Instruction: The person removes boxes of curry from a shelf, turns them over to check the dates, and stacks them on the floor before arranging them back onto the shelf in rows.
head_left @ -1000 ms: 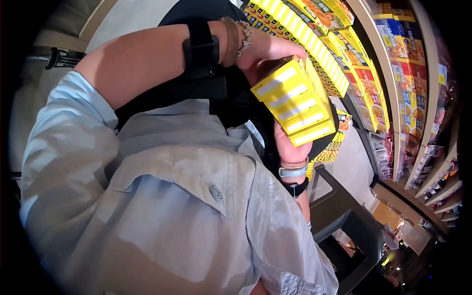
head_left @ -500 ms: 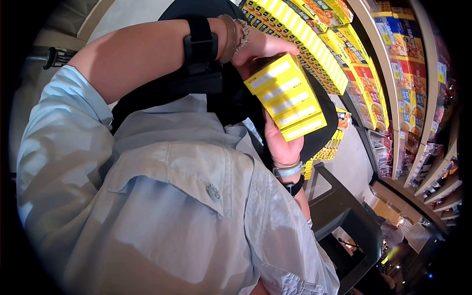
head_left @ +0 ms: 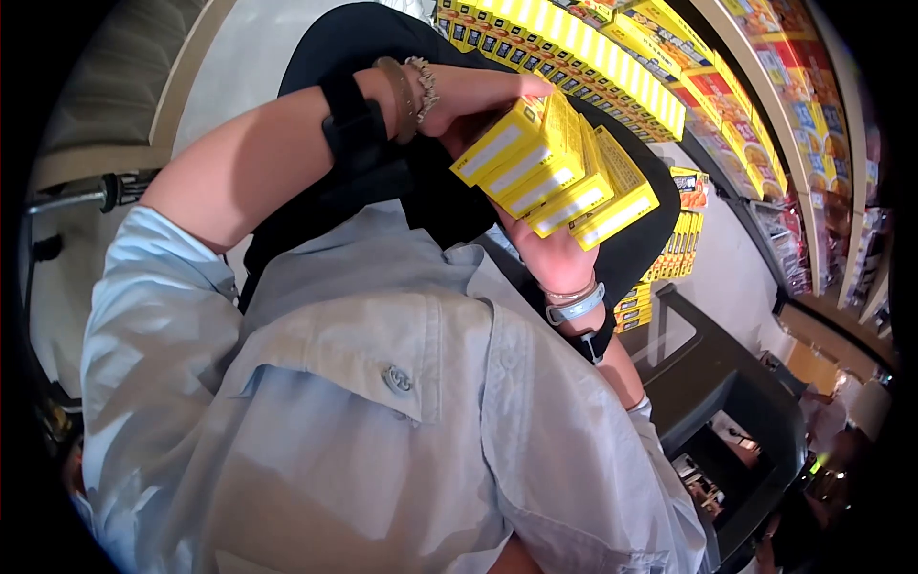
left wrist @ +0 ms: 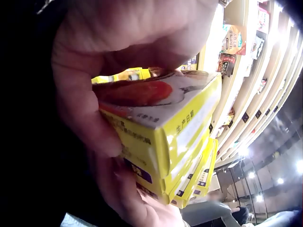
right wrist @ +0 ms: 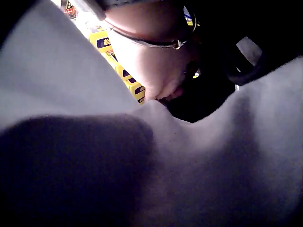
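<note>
Several yellow boxes (head_left: 545, 177) lie against one another in a loosely fanned stack before the person's chest. The left hand (head_left: 478, 96) grips the upper end of the stack, its thumb stretched along the far side. In the left wrist view, that hand's (left wrist: 109, 56) fingers bend round the nearest box (left wrist: 161, 118), which shows a food picture. The right hand (head_left: 555, 253) holds the lower end from beneath, most of its fingers hidden by the boxes. Only part of the right hand (right wrist: 151, 71) appears in the right wrist view, past grey shirt cloth.
Rows of yellow boxes (head_left: 583, 48) stand beyond the hands, beside shelves of packets (head_left: 803, 105) on the right. More yellow boxes (head_left: 681, 244) are piled low near a dark plastic frame (head_left: 727, 373). A metal bar with a black end (head_left: 120, 189) is at left.
The boxes have spread from a neat block into a fan, the lowest one tilting away. Both hands keep hold; the left hand has shifted slightly left and up in the head view.
</note>
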Motion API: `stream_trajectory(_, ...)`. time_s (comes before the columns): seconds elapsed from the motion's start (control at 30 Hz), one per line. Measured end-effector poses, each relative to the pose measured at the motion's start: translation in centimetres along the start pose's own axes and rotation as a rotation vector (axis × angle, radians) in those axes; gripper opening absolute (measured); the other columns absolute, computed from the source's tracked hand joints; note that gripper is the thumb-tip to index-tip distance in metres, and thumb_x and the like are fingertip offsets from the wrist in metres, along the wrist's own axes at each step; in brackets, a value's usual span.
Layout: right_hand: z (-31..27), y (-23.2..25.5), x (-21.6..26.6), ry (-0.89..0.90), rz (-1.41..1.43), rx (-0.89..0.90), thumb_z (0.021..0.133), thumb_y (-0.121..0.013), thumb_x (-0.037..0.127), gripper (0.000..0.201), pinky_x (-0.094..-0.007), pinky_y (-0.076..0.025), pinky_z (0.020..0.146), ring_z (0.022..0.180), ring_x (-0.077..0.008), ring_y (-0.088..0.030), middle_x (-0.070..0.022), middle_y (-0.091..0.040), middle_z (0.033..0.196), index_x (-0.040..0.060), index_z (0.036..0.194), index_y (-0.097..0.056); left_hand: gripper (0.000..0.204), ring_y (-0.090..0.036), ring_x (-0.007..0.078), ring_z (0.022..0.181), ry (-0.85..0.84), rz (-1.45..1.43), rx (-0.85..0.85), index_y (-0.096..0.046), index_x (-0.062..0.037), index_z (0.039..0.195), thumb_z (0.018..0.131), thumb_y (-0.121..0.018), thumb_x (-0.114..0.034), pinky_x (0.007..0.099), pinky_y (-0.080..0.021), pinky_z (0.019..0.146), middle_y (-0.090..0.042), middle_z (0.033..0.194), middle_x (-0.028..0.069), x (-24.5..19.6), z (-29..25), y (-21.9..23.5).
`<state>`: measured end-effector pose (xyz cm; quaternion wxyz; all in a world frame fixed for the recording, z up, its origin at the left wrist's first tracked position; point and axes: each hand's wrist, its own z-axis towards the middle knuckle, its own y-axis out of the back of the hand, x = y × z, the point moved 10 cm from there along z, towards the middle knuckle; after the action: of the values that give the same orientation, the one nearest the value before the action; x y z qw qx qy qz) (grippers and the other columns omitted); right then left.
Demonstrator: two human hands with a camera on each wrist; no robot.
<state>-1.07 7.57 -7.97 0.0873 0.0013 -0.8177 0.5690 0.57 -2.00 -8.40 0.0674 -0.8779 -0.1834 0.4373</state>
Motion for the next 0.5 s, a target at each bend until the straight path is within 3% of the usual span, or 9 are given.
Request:
stream_trajectory(0.13,-0.2,1.4,-0.3,-0.057,0.133,-0.093,0.087,-0.030,0.048,0.054,-0.0438,-0.024,0.102,0.121,-0.0260,-0.035,-0.0067,-0.038,0.132,0.0152,0.130,-0.035,0.068,-0.061,0.0145,0.087,-0.032,-0.127,0.045,-0.051,-0.0082,0.116,0.075,-0.046,-0.063,0.0289,-0.050,0.069,-0.060,0.105,0.0070,0.4,-1.1,-1.0)
stream_trajectory(0.2,-0.3,2.0,-0.4,-0.076,0.171,-0.096,0.087,-0.033,0.047,0.053,-0.0428,-0.026,0.101,0.120,-0.0251,-0.037,-0.0065,-0.042,0.130,0.0153,0.128,-0.039,0.062,-0.059,0.0130,0.091,-0.016,-0.182,0.092,-0.050,-0.0073,0.116,0.081,-0.044,-0.058,0.0275,-0.049,0.074,-0.059,0.106,0.0056,2.2,-0.3,-1.2)
stream_trajectory(0.27,-0.4,2.8,-0.4,-0.069,0.166,-0.069,0.086,-0.037,0.046,0.048,-0.0411,-0.028,0.099,0.116,-0.0227,-0.041,-0.0053,-0.048,0.123,0.0159,0.122,-0.047,0.052,-0.058,0.0113,0.094,-0.120,-0.395,0.182,-0.050,-0.0067,0.116,0.087,-0.042,-0.049,0.0266,-0.047,0.079,-0.059,0.107,0.0041,2.3,-0.1,-1.9)
stream_trajectory(0.33,-0.4,2.9,-0.2,-0.058,0.212,-0.095,0.086,-0.039,0.044,0.045,-0.0398,-0.031,0.097,0.112,-0.0218,-0.045,-0.0046,-0.051,0.120,0.0144,0.117,-0.051,0.046,-0.057,0.0107,0.095,-0.107,-0.426,0.170,-0.048,-0.0058,0.117,0.090,-0.040,-0.042,0.0252,-0.045,0.082,-0.058,0.109,0.0049,2.8,-0.9,-2.2)
stream_trajectory(0.47,-0.2,0.5,-0.8,-0.133,0.295,0.118,0.087,-0.037,0.044,0.048,-0.0384,-0.034,0.095,0.108,-0.0237,-0.048,-0.0067,-0.050,0.122,0.0097,0.119,-0.049,0.045,-0.056,0.0110,0.097,-0.160,-0.427,0.128,-0.040,-0.0056,0.122,0.090,-0.043,-0.037,0.0252,-0.044,0.084,-0.054,0.114,0.0070,2.2,-2.7,-1.9)
stream_trajectory(0.5,0.0,0.2,-0.5,-0.087,0.146,0.102,0.087,-0.036,0.044,0.049,-0.0383,-0.036,0.094,0.108,-0.0245,-0.049,-0.0074,-0.049,0.122,0.0093,0.121,-0.047,0.054,-0.057,0.0128,0.094,-0.212,-0.342,0.042,-0.032,-0.0059,0.127,0.088,-0.045,-0.040,0.0261,-0.046,0.080,-0.053,0.114,0.0076,2.2,-2.8,-1.0)
